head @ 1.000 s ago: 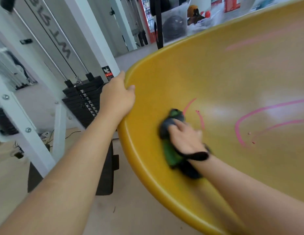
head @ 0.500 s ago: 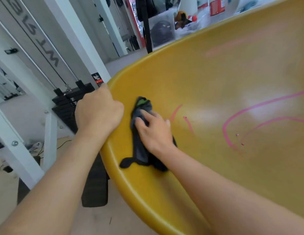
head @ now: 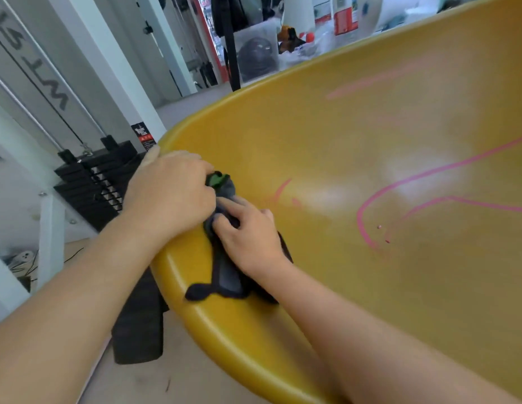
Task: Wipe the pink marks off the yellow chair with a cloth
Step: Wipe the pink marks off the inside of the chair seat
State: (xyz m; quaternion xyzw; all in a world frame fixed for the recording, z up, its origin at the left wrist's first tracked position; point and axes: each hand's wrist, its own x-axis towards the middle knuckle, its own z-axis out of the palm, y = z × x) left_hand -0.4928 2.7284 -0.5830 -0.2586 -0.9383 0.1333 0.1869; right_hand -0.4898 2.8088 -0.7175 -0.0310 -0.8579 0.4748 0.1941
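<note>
From the head camera I see my right hand [head: 248, 231] pressing the cloth [head: 225, 275] flat against the yellow chair [head: 370, 287] near its left rim, fingers spread over the bunched fabric. My left hand [head: 169, 193] is curled around the rim, touching the cloth's top end. The short pink marks [head: 281, 189] lie just beside the cloth; the long loop [head: 367, 205] sits well apart. I risk smearing pink sideways, or the chair shifting if my rim grip slackens.
</note>
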